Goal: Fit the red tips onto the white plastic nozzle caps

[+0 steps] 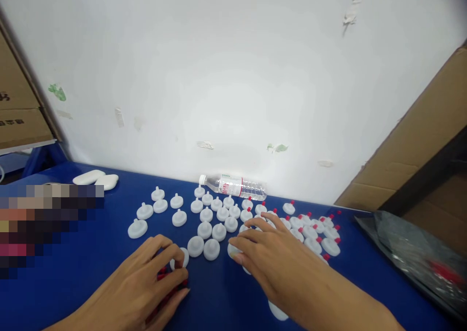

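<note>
— what was on the table [91,277]?
— a bottle [235,187] lying at its far edge, and rows of white discs [219,219] mid-table.
— and the hands?
— the left hand [146,285] was pinched on the near disc [180,259] in front of the rows, with red caps [166,277] under its palm. the right hand [272,258] lay over a second disc [232,249], fingertips on it; whether it gripped could not be told.

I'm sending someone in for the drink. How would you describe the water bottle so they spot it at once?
Look at the blue table where it meets the white wall. Along that back edge, just behind the spread of white plastic discs, lies the water bottle. It alone is clear, lying on its side, white cap pointing left, with a red-and-white label.
</note>
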`<act>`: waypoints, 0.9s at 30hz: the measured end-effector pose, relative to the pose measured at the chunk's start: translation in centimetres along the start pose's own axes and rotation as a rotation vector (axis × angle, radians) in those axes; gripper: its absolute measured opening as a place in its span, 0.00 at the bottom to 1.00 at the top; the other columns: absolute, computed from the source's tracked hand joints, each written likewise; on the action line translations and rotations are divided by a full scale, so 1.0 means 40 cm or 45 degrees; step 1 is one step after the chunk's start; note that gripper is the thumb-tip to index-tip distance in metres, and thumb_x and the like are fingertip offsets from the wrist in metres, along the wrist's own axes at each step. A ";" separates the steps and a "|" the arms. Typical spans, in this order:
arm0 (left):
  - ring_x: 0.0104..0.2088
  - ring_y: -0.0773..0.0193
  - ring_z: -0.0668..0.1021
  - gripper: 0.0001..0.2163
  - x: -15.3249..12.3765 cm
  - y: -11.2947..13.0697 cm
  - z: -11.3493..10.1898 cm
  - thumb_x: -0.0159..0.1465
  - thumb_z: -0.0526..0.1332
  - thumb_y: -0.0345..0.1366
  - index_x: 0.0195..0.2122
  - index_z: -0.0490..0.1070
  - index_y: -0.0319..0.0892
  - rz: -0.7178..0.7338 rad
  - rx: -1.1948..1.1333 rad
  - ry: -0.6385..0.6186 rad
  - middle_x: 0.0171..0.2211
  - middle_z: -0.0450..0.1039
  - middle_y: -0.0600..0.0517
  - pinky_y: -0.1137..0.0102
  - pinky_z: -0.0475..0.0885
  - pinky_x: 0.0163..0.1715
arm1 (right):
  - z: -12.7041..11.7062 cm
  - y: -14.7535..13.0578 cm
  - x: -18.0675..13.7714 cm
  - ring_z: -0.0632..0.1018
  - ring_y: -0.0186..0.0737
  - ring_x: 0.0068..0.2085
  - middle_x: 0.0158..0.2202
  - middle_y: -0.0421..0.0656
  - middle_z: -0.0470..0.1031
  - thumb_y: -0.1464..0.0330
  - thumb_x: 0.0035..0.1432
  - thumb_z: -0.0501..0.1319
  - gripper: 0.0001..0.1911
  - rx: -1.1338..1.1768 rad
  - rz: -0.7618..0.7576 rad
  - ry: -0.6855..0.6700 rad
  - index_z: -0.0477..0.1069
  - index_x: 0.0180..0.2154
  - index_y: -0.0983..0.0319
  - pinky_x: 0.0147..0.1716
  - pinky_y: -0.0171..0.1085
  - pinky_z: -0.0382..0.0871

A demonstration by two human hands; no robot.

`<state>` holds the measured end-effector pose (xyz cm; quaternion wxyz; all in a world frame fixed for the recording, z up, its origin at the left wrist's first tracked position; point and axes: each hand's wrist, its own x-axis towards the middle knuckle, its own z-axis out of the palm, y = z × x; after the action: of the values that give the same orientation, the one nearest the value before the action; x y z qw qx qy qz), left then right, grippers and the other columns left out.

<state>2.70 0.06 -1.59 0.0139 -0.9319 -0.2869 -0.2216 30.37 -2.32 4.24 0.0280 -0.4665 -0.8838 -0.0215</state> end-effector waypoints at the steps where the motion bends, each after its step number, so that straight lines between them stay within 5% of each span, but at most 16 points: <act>1: 0.44 0.61 0.74 0.10 0.001 0.000 0.003 0.72 0.58 0.27 0.41 0.76 0.48 -0.006 -0.014 -0.015 0.42 0.75 0.53 0.70 0.72 0.46 | -0.002 0.001 0.003 0.79 0.54 0.52 0.43 0.44 0.81 0.71 0.74 0.57 0.09 0.000 0.002 0.012 0.76 0.44 0.59 0.60 0.66 0.67; 7: 0.41 0.62 0.76 0.10 0.008 -0.008 0.003 0.71 0.58 0.26 0.41 0.77 0.48 0.108 -0.051 0.021 0.41 0.77 0.53 0.71 0.72 0.41 | 0.020 0.016 0.028 0.72 0.55 0.64 0.59 0.47 0.77 0.64 0.79 0.50 0.18 0.062 0.109 0.168 0.70 0.62 0.58 0.66 0.68 0.59; 15: 0.45 0.65 0.80 0.07 -0.013 -0.017 0.018 0.75 0.59 0.30 0.50 0.74 0.46 0.069 -0.066 0.081 0.43 0.79 0.54 0.75 0.74 0.49 | 0.063 0.036 0.032 0.65 0.58 0.71 0.60 0.48 0.77 0.61 0.80 0.47 0.22 0.186 0.139 0.107 0.69 0.64 0.62 0.70 0.69 0.51; 18: 0.43 0.66 0.81 0.07 -0.015 -0.013 0.012 0.76 0.59 0.32 0.51 0.74 0.46 0.060 -0.135 0.176 0.41 0.81 0.53 0.75 0.75 0.50 | 0.036 0.038 0.031 0.74 0.52 0.64 0.55 0.44 0.80 0.62 0.79 0.50 0.17 0.275 0.137 0.217 0.74 0.55 0.60 0.69 0.65 0.53; 22: 0.40 0.69 0.81 0.05 0.002 -0.008 -0.004 0.77 0.58 0.34 0.48 0.74 0.46 0.106 -0.257 0.275 0.40 0.80 0.54 0.79 0.76 0.44 | 0.005 0.016 0.027 0.81 0.42 0.46 0.46 0.38 0.80 0.63 0.72 0.64 0.06 0.416 0.081 0.442 0.74 0.47 0.57 0.55 0.50 0.72; 27: 0.36 0.72 0.81 0.07 0.024 -0.014 -0.017 0.79 0.57 0.37 0.47 0.74 0.46 0.130 -0.199 0.355 0.37 0.80 0.56 0.81 0.74 0.41 | 0.000 -0.035 0.022 0.80 0.40 0.46 0.49 0.39 0.77 0.73 0.72 0.61 0.09 0.355 -0.220 0.254 0.72 0.51 0.58 0.47 0.41 0.76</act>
<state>2.82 0.92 -0.64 -0.0076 -0.9037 -0.2164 -0.3694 28.70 -2.38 4.31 0.1778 -0.3760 -0.9079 0.0525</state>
